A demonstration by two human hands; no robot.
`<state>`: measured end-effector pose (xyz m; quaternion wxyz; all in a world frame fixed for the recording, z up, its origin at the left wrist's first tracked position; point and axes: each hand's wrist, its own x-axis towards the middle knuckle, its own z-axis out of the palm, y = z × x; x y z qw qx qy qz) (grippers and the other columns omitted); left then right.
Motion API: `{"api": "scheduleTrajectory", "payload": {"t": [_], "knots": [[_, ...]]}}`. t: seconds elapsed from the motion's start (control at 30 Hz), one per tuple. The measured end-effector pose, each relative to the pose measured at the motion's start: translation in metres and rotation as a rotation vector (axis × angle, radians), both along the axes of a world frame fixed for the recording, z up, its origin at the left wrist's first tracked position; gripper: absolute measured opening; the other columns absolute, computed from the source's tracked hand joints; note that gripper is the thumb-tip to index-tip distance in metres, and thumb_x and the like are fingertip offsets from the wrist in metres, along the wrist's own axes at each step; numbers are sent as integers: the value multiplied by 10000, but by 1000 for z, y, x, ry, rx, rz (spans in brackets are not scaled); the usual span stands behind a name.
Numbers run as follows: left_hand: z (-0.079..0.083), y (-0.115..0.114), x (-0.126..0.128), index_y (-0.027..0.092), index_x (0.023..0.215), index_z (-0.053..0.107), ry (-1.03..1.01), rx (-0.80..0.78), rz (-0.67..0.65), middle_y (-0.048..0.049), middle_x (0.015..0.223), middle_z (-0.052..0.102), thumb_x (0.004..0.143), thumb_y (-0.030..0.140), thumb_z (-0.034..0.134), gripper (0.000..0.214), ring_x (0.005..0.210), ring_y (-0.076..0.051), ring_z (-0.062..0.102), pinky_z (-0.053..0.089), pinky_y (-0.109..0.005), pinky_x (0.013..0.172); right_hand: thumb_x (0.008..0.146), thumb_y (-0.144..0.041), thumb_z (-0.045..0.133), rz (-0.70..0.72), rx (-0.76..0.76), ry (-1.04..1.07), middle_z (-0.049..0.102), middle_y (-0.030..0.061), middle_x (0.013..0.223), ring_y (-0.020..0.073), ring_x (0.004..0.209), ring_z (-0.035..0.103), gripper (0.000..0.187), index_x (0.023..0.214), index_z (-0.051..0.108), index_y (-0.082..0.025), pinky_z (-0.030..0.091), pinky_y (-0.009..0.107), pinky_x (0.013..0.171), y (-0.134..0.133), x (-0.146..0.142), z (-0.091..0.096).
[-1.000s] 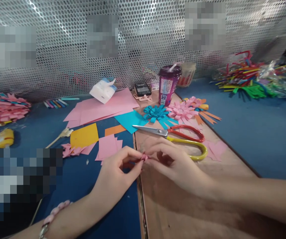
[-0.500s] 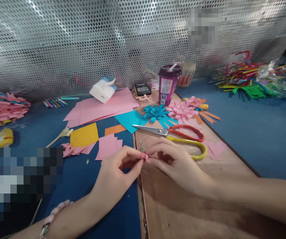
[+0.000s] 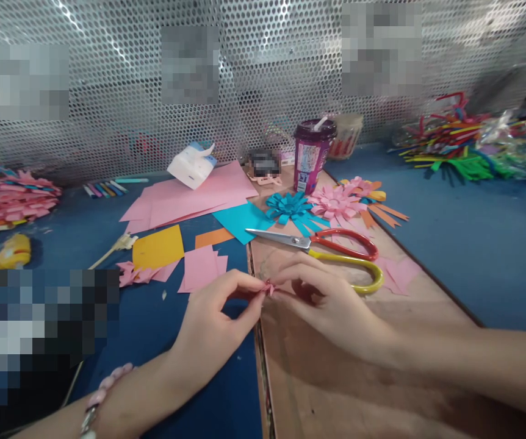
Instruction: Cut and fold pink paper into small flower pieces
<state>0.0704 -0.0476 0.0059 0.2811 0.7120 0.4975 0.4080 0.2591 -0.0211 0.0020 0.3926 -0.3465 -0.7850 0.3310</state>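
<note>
My left hand [image 3: 215, 320] and my right hand [image 3: 327, 299] meet at the middle of the table, fingertips pinched together on a small folded pink paper piece [image 3: 270, 287]. Most of that piece is hidden between the fingers. The hands hover over the seam between the blue table cover [image 3: 121, 317] and a brown board [image 3: 336, 378]. Just beyond my right hand lie scissors [image 3: 331, 247] with red and yellow handles, blades pointing left.
Pink paper sheets [image 3: 185, 201], yellow paper [image 3: 158, 247], cut pink squares [image 3: 201, 268], blue [image 3: 293, 207] and pink [image 3: 336, 204] paper flowers and a purple cup [image 3: 311, 155] lie behind. Paper heaps sit far left [image 3: 11, 198] and far right [image 3: 464, 143]. A perforated metal wall [image 3: 107, 91] closes the back.
Both hands stay pinched on the small pink piece, with only slight finger shifts. The view has shifted a little.
</note>
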Motion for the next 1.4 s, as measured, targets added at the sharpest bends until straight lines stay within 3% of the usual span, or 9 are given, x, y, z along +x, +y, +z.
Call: {"api": "scheduleTrajectory", "payload": {"t": [1.0,1.4], "knots": [[-2,-1,-1,201,929,648,7,29,-48,-14,883,699,832,138,581,134,804,-128,674,576,-249,748,881,-188,595,-7,8,-10,617,11,880,86,641,482,55,902,646,-196,410,226,550,0,1,0],[1,-1,0,190,928,645,-10,-3,-49,-31,887,701,841,149,569,122,814,-140,677,580,-261,766,873,-185,597,-20,-16,-7,643,24,873,115,711,561,54,881,648,-203,437,235,557,0,1,4]]}}
